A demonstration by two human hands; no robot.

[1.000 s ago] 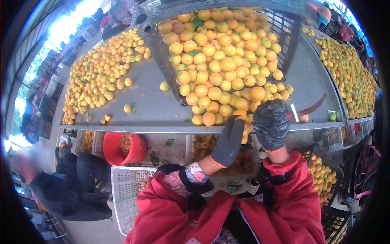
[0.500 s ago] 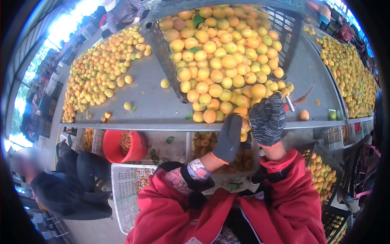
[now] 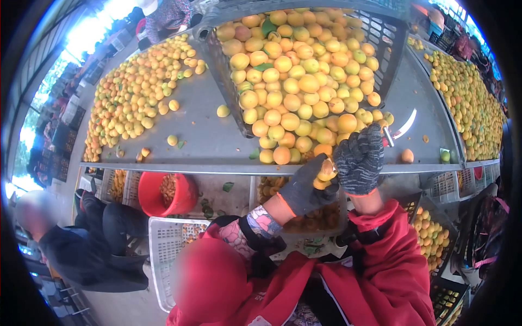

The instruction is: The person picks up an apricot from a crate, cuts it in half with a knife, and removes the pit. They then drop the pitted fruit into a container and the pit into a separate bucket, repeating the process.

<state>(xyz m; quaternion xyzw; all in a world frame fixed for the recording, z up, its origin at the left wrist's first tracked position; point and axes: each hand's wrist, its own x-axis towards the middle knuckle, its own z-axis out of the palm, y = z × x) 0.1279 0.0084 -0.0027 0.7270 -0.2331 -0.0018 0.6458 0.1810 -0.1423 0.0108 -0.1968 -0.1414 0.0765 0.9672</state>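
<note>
My left hand (image 3: 305, 189), in a dark grey glove, is closed around an apricot (image 3: 327, 173) that looks split, with a darker inside showing. Beside it, almost touching the fruit, my right hand (image 3: 359, 158) in a streaked grey glove makes a fist. Out of the right side of that fist sticks a curved knife (image 3: 405, 124) with a red handle and a shiny blade pointing up and right. Both hands are over the near edge of the metal table (image 3: 212, 155). Just beyond them, apricots (image 3: 304, 84) spill from a tipped dark crate (image 3: 392, 60).
Below the table edge stands a crate of apricot pieces (image 3: 312, 224). A red bucket (image 3: 166, 194) and a white crate (image 3: 163, 255) are at left. More apricots (image 3: 130, 98) lie on the table's left side. A seated person (image 3: 92, 250) is at far left.
My left hand has turned and opened out palm-up, dropping slightly, so the apricot shows more. The knife blade has tilted and now shines brightly. The right fist has barely moved.
</note>
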